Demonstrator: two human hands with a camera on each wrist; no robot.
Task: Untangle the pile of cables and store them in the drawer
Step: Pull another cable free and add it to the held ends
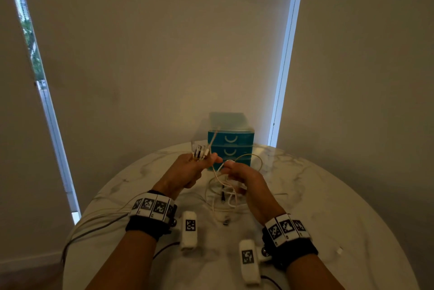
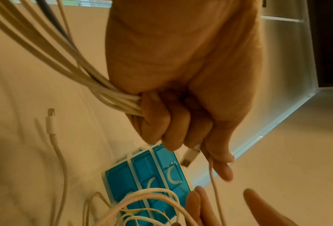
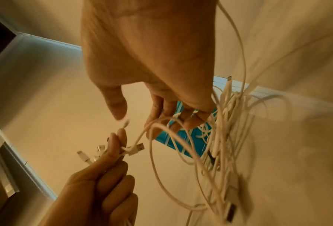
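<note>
So the whole thing here hangs on one cable (image 3: 142,134) that runs between the hands: its USB plug end (image 3: 136,149) sits pinched at the left hand (image 1: 187,169), and from there the cord stretches off to the right and loops under the right hand (image 1: 244,175), so its long axis goes roughly left to right between them. The left hand is fisted tight around a bunch of cable ends (image 1: 199,151), plugs poking up out of the top. The right hand is loose, fingers (image 3: 189,120) only half curled with loops draped over them, thumb (image 3: 116,105) held apart; I can't tell if it's really gripping any. The rest of the tangle (image 1: 223,193) hangs just below and toward the person from the right hand, down onto the desk (image 1: 328,195). The blue drawer unit (image 1: 231,146) is just beyond both hands, all drawers shut, right hand a bit nearer I'd say
</note>
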